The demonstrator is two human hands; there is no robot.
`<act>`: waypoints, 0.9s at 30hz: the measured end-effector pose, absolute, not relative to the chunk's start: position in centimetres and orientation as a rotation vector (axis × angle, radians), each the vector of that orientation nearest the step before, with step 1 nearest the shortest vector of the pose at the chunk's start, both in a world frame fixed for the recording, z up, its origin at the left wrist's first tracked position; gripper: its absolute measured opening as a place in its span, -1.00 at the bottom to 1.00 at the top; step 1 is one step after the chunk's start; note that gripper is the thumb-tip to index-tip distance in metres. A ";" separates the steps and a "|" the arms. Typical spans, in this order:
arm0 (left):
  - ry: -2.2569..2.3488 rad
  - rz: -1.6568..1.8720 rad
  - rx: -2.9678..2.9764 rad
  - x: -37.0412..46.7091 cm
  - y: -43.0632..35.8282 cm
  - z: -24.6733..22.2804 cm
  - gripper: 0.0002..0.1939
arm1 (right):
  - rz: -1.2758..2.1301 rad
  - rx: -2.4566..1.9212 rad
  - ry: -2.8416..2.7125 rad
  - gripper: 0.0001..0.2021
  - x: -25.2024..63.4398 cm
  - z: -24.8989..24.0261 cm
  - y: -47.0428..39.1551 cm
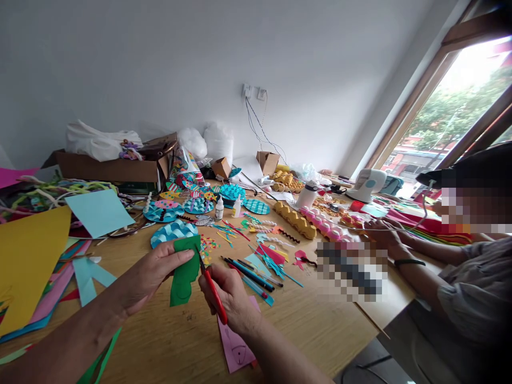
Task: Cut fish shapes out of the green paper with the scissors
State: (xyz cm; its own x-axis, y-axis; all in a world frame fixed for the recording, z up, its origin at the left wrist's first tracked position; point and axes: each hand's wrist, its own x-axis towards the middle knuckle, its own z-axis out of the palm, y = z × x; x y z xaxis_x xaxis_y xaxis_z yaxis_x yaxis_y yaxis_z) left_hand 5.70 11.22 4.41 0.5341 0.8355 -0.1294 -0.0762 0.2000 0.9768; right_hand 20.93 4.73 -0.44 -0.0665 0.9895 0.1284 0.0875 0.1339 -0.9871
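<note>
My left hand [160,272] pinches a strip of green paper [184,288] near its upper part, thumb on top. Pencil lines show on the lower part of the paper, and its right edge is cut unevenly. My right hand [230,296] is closed round the red handles of a pair of scissors [216,296]. The dark blades point up and left, at the paper's right edge near the top. Below my right hand a pink sheet [236,346] with a drawn outline lies on the table.
Pens [254,277] lie right of my hands, with glue bottles [219,208] and blue paper plates [174,232] beyond. Coloured sheets [32,261] cover the left side. Egg-carton strips [296,220] lie centre right. Another person [472,266] sits at the right, hands on the table.
</note>
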 end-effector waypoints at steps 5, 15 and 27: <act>0.811 0.729 1.200 5.6 11.2 4.8 -0.63 | 1.114 -1.163 -1.379 -0.75 20.9 -0.4 4.7; 0.804 0.724 1.211 5.2 11.5 4.5 -0.63 | 1.097 -1.180 -1.383 -0.75 20.9 -0.8 4.9; 0.833 0.745 1.197 5.5 11.7 4.4 -0.67 | 1.092 -1.174 -1.406 -0.74 21.0 -1.1 5.1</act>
